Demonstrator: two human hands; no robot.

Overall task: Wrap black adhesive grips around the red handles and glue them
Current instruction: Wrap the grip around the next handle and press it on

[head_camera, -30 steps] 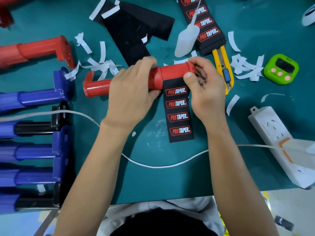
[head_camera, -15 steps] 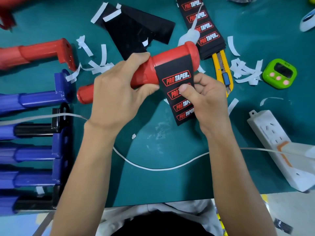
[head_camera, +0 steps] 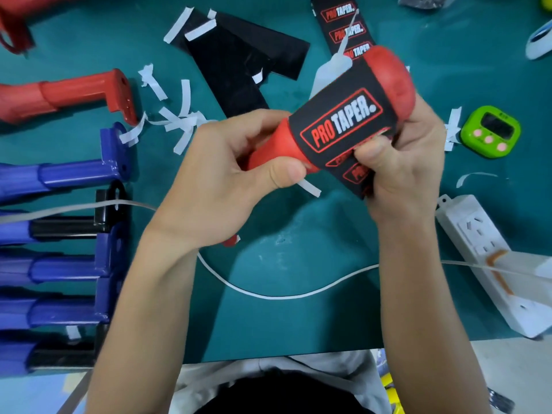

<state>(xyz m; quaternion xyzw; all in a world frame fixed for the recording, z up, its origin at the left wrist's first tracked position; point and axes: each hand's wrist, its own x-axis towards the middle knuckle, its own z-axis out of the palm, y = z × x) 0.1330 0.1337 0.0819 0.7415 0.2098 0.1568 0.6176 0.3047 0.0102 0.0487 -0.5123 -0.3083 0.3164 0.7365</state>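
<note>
Red handle (head_camera: 392, 82) with black grip (head_camera: 339, 128) partly wrapped.
Left hand (head_camera: 215, 180) clasps the bare shaft, hiding its lower end; right hand (head_camera: 409, 171) pinches the grip's loose tail, partly covered.

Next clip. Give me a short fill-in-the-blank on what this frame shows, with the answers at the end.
1. The left hand grips the bare part of a ____ handle.
2. The right hand holds the black strip wrapped round that handle; its label reads PRO ____.
3. The timer lying to the right of the hands is ____.

Answers: red; TAPER; green
</note>
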